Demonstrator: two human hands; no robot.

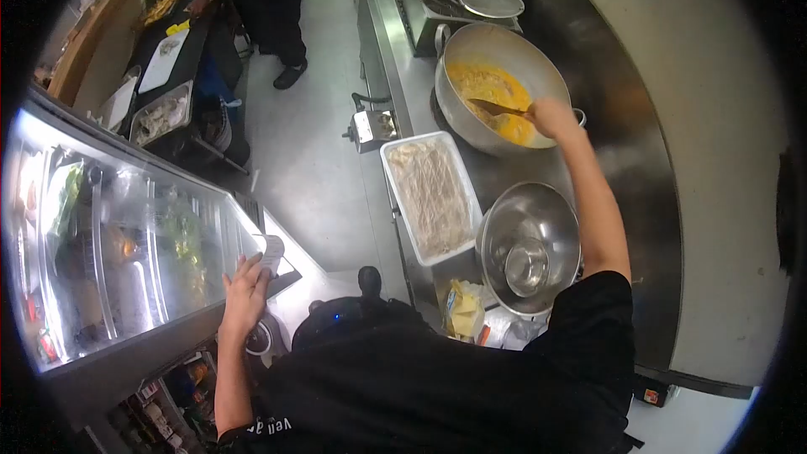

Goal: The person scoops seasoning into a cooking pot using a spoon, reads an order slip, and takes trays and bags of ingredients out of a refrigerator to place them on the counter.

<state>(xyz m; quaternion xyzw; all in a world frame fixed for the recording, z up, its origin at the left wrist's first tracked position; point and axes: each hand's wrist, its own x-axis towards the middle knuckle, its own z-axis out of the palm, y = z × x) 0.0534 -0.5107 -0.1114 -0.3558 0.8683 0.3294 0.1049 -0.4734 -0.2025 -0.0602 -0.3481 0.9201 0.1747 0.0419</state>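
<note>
Grips a brown spatula (498, 108) in the closed right hand (555, 119), within a wide two-handled metal pot (545, 59); stretches that arm forward nearly straight, fist just over the pot's rim at four o'clock, and slants the spatula into a lumpy yellow mixture (481, 73). Rests the left hand (245, 291) at eight o'clock from the pot, palm down, fingers slightly bent beside a grey tab (273, 250) on the corner of a lit glass-fronted cabinet (134, 240); cannot tell if gripping it. Has a white rectangular tub (407, 212) of pale, ridged food at seven o'clock from the pot; at six o'clock, a steel mixing bowl (542, 202) with a smaller steel bowl (527, 267) inside; at twelve o'clock, a round mesh strainer (492, 2); far off at nine o'clock, a metal tray (188, 113) of pale pieces.
</note>
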